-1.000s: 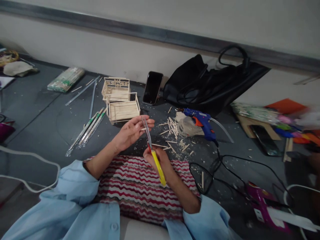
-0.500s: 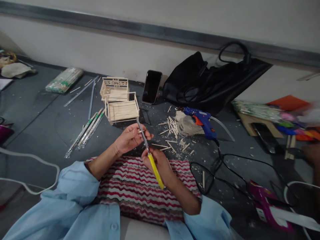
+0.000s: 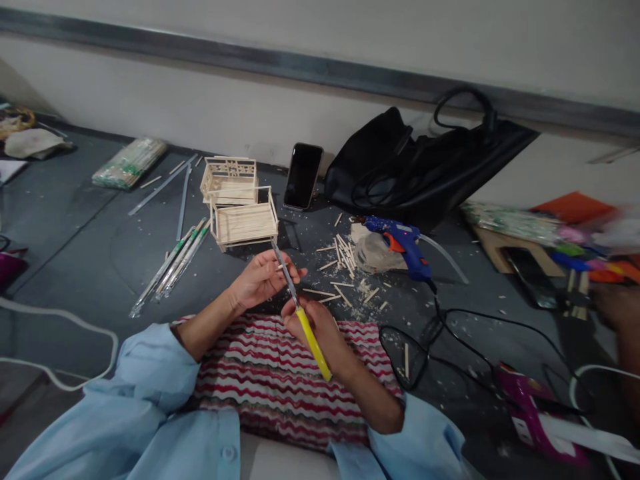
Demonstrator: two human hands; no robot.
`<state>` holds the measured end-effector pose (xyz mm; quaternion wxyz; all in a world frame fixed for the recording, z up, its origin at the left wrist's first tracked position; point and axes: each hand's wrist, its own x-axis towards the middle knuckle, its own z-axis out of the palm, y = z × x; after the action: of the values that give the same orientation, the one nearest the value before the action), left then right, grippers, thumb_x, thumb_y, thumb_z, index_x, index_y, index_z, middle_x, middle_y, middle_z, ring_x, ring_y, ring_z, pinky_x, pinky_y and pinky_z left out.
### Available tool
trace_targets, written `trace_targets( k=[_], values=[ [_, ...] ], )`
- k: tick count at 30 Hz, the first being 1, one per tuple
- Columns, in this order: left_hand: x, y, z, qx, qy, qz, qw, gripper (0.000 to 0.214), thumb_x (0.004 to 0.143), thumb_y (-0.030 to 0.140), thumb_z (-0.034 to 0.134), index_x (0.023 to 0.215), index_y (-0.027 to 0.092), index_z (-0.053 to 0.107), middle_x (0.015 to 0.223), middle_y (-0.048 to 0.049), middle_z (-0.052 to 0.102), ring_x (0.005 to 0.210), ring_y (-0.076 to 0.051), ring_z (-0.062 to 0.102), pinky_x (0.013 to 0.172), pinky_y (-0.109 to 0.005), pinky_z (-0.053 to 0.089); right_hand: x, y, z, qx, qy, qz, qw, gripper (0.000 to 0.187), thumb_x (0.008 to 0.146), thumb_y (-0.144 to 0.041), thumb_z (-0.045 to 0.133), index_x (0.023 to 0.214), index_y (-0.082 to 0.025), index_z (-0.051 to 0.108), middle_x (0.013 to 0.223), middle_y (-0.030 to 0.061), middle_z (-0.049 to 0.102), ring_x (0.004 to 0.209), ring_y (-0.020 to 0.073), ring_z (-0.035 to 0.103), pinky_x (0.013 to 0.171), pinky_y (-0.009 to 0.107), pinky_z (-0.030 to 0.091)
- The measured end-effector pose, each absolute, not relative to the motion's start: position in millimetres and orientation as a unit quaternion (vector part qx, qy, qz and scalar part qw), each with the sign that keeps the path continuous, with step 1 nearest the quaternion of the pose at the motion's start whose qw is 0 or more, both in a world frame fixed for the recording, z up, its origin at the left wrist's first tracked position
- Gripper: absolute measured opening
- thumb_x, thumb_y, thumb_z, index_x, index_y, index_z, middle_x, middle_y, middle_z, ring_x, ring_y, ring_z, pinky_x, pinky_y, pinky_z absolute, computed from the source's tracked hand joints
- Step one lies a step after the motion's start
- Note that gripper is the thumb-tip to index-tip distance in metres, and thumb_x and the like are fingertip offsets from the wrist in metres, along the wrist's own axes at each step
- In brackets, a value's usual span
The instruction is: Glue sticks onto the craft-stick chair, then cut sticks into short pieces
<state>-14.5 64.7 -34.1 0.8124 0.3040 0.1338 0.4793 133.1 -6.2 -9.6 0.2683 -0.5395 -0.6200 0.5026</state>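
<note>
My right hand (image 3: 313, 327) grips yellow-handled scissors (image 3: 305, 320), blades pointing up and away. My left hand (image 3: 263, 279) pinches a small wooden stick (image 3: 281, 267) at the blades. Both hands hover over a red-and-white striped cloth (image 3: 280, 377) on my lap. Just beyond, two small stick-built wooden frames (image 3: 243, 222) stand on the dark floor. Cut stick pieces (image 3: 345, 257) lie scattered to the right of my hands.
A blue glue gun (image 3: 403, 243) with its cable, a black phone (image 3: 303, 177) and a black bag (image 3: 425, 167) lie ahead. Long rods (image 3: 173, 263) and a packet of sticks (image 3: 129, 162) lie left. A white cable (image 3: 60, 320) loops at left; colourful clutter at right.
Both hands have dropped slightly toward my lap, with the scissors tilting a little to the left. The stick stays pinched at the blades.
</note>
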Motion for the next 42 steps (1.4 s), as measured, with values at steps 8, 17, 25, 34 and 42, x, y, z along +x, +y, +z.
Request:
trace_targets(
  k=[8, 17, 25, 34, 42],
  values=[
    [-14.2, 64.8, -34.2, 0.296, 0.150, 0.462, 0.823, 0.035, 0.059, 0.034, 0.083, 0.081, 0.015, 0.063, 0.070, -0.0004, 0.070, 0.066, -0.013, 0.067, 0.095, -0.038, 0.046, 135.6, -7.8, -12.0, -0.551, -0.594, 0.522, 0.268, 0.020, 0.069, -0.026, 0.055, 0.086, -0.019, 0.062, 0.058, -0.0061, 0.051, 0.052, 0.0089, 0.045, 0.053, 0.021, 0.037],
    [-11.6, 63.6, -34.2, 0.273, 0.163, 0.477, 0.819, 0.040, 0.060, 0.037, 0.082, 0.086, 0.015, 0.062, 0.077, -0.0021, 0.070, 0.074, -0.016, 0.069, 0.087, -0.035, 0.050, 129.4, 0.2, -23.9, -0.564, -0.572, 0.528, 0.277, 0.012, 0.060, -0.017, 0.048, 0.069, -0.020, 0.057, 0.055, -0.0053, 0.050, 0.049, 0.0090, 0.044, 0.048, 0.021, 0.034],
    [-7.6, 60.0, -24.4, 0.255, 0.163, 0.492, 0.816, 0.035, 0.068, 0.033, 0.077, 0.095, 0.017, 0.060, 0.087, -0.0034, 0.070, 0.082, -0.016, 0.067, 0.080, -0.031, 0.053, 124.3, -0.6, -8.6, -0.589, -0.557, 0.513, 0.281, 0.018, 0.054, -0.018, 0.044, 0.067, -0.019, 0.057, 0.050, -0.0064, 0.045, 0.046, 0.0074, 0.039, 0.045, 0.019, 0.028],
    [-3.3, 60.8, -21.2, 0.378, 0.252, 0.585, 0.672, 0.033, 0.072, 0.033, 0.073, 0.098, 0.020, 0.057, 0.097, -0.0018, 0.061, 0.080, -0.012, 0.060, 0.076, -0.026, 0.049, 125.7, -1.7, -18.9, -0.578, -0.477, 0.578, 0.323, 0.017, 0.056, -0.025, 0.045, 0.069, -0.020, 0.055, 0.043, -0.0098, 0.034, 0.038, 0.0060, 0.028, 0.040, 0.020, 0.021],
    [-19.5, 60.3, -20.8, 0.702, 0.356, 0.524, 0.326, 0.010, 0.085, 0.028, 0.055, 0.086, 0.018, 0.057, 0.079, -0.0026, 0.058, 0.074, -0.014, 0.052, 0.071, -0.026, 0.042, 128.5, -3.0, -21.8, -0.582, -0.527, 0.525, 0.328, 0.008, 0.060, -0.025, 0.051, 0.067, -0.021, 0.052, 0.051, -0.0060, 0.042, 0.048, 0.0085, 0.038, 0.046, 0.021, 0.028]
  ],
)
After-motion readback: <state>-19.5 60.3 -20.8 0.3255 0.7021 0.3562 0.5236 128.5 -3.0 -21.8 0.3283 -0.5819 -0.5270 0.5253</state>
